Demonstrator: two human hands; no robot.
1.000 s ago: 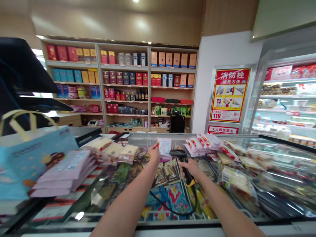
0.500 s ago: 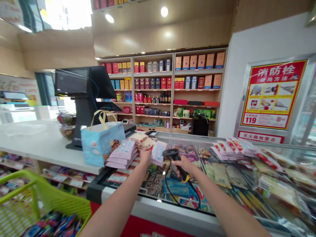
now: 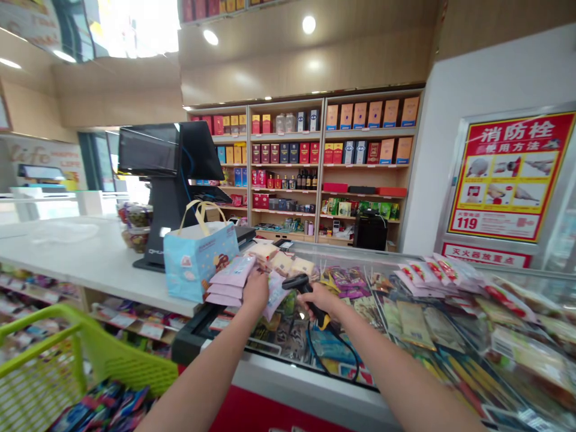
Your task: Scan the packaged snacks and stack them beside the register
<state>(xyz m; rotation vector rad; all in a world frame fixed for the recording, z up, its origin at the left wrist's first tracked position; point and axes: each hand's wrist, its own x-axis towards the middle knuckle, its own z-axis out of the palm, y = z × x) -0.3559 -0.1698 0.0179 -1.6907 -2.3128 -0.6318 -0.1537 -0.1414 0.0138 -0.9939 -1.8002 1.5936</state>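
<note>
My right hand is wrapped around the handle of a black barcode scanner, whose head points left. A dark cable hangs from it over the glass counter. My left hand is closed on a pale pink snack packet that hangs tilted at its right side, in front of the scanner head. Part of the grip is hidden behind the hand. Touching or very close to its left side is a stack of similar pink packets. Behind the hands lie cream-coloured packets.
A light blue gift bag stands left of the stack, beside the black checkout terminal. More pink packets and bagged goods lie at the right. A green shopping basket with snacks is at lower left.
My left hand has moved left, carrying the pink packet from in front of the scanner towards the stack. The scanner has also shifted slightly left, and the view has turned a little.
</note>
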